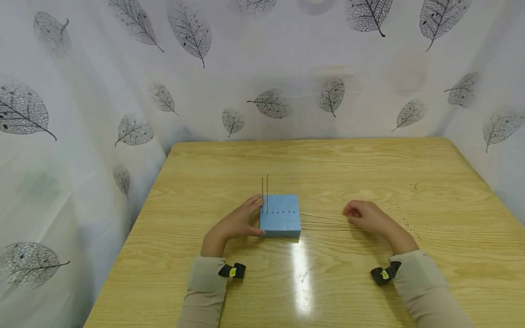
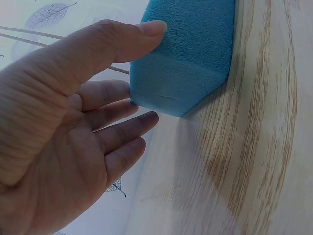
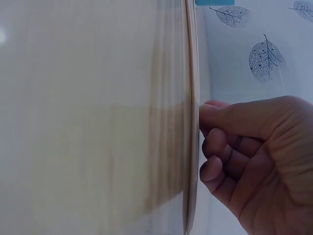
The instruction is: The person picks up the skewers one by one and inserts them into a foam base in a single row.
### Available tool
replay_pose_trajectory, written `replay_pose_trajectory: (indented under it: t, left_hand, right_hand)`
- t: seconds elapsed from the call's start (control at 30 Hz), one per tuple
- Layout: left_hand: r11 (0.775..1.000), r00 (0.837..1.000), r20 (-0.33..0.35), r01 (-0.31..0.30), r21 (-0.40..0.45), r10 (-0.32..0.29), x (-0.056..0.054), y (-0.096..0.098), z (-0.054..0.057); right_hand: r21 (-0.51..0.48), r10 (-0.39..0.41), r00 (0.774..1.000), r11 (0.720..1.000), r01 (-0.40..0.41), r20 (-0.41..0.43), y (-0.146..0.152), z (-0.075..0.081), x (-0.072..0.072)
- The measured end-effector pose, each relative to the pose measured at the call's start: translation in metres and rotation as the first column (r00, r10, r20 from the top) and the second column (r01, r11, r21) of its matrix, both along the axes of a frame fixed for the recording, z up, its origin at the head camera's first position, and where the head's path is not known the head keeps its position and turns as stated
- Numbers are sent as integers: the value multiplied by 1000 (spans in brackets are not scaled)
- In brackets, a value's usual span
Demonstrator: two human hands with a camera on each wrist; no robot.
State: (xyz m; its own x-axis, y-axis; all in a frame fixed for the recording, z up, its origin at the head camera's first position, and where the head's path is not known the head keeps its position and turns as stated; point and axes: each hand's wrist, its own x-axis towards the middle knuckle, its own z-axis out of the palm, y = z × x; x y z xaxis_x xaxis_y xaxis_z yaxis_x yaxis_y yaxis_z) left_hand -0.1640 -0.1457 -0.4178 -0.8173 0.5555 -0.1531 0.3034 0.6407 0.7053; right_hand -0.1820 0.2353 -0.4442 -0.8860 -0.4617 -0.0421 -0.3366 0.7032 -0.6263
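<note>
"Left hand [image 1: 233,224] grips the grainy, squared blue foam block [image 1: 283,223], slim sticks [image 1: 267,191] upright in its left holes!"

"Rightward, thin straight rods [image 1: 328,223] along the wood-grain table [image 1: 328,173]; right hand [image 1: 370,218] pinches one!"

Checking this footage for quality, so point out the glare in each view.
Head view: bright streak on the table, below the blue block; left wrist view: pale sheen over parts of the table; right wrist view: broad pale sheen, plus a bright spot at the left edge.
</note>
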Motion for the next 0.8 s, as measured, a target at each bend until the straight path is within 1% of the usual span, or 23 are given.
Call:
replay_pose_trajectory:
  t: [0.1,0.43,0.6,0.8]
  left_hand:
    - [1000,1000,0,-2,3,2,0,0,0]
    - [1000,1000,-9,2,4,-2,0,-2,-2]
    - [1000,1000,-12,10,3,-10,0,-2,-4]
    - [1000,1000,-20,10,-1,-10,0,-2,-4]
  right_hand:
    - [16,16,1000,1000,-16,4,-2,1,-1]
    - [68,62,998,996,-60,-29,-6,3,-2]
    - [96,49,998,994,-44,-43,-6,8,-2]
    - [104,7,999,995,-2,-46,-6,22,0]
